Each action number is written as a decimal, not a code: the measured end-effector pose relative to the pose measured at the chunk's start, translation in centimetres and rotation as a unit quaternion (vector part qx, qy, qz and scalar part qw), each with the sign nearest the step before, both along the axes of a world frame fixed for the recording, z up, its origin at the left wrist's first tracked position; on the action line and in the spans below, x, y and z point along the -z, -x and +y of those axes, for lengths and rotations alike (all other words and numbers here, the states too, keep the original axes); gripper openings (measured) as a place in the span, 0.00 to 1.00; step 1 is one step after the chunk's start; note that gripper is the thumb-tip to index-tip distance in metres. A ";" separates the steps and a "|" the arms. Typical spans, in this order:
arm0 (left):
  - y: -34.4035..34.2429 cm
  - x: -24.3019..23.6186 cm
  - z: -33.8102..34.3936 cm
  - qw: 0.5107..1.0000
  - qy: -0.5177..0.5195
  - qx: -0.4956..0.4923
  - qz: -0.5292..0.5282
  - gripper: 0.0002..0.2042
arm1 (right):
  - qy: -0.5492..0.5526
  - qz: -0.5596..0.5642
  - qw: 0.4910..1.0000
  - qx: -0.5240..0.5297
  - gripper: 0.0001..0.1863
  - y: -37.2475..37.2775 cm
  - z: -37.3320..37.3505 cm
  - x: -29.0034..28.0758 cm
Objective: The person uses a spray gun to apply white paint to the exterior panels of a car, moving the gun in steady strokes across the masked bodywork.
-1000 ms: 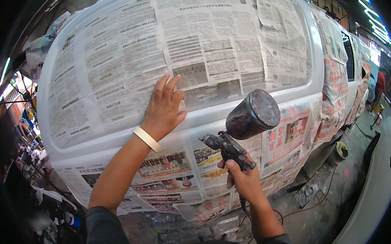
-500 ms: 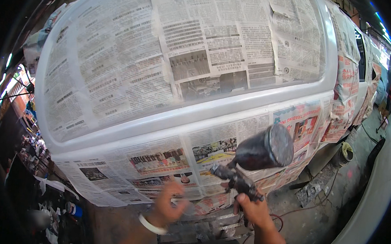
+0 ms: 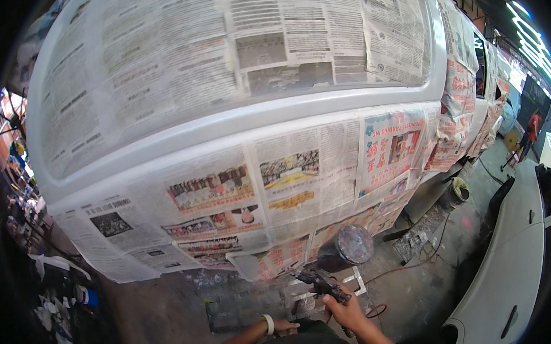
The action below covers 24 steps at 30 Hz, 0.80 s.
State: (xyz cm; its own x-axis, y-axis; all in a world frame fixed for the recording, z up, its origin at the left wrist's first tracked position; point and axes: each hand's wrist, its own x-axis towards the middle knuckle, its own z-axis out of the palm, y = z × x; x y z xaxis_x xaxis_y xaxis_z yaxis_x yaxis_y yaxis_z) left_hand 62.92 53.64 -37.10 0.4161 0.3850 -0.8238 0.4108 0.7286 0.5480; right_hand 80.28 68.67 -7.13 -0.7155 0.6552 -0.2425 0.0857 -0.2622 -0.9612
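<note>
My right hand point(image 3: 343, 313) grips a dark, paint-stained spray gun point(image 3: 320, 284) with a round cup point(image 3: 353, 246) on top. The gun is below the lower edge of a white vehicle body point(image 3: 185, 137) masked with newspaper point(image 3: 300, 173). My left hand point(image 3: 283, 327), with a pale band point(image 3: 267, 324) at the wrist, is low by my dark clothing, fingers partly hidden and curled; what they hold, if anything, is unclear.
A detached white car body or panel point(image 3: 505, 256) stands at the right, a bucket point(image 3: 458, 195) and hose point(image 3: 438, 240) on the stained floor point(image 3: 146, 314). A person in red point(image 3: 532, 128) is at back right. Dark clutter point(image 3: 61, 292) fills the lower left.
My left hand has left the papered upper surface and dropped beside my body. My right hand has lowered with the spray gun. The vehicle now sits higher and further left in view.
</note>
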 end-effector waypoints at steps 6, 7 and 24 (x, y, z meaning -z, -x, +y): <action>-7.9 15.4 -6.1 0.968 -0.179 0.175 -0.026 0.27 | -0.034 -0.046 0.994 0.096 0.17 -5.2 -7.4 1.5; -9.7 14.9 -8.0 0.969 -0.156 0.189 -0.037 0.24 | -0.036 -0.051 0.989 0.131 0.17 -6.8 -8.2 2.2; -10.7 11.6 -10.2 0.945 -0.316 0.056 -0.066 0.13 | -0.060 -0.039 0.943 0.325 0.19 -13.8 -12.8 1.3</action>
State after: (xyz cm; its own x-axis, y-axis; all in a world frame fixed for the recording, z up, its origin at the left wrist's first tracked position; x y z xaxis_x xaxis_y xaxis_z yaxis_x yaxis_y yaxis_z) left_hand 73.65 43.40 -48.72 0.5667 0.7305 -0.3811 0.3629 0.1940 0.9114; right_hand 94.07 55.82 -8.41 -0.1364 0.9752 -0.1745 0.0151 -0.1741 -0.9846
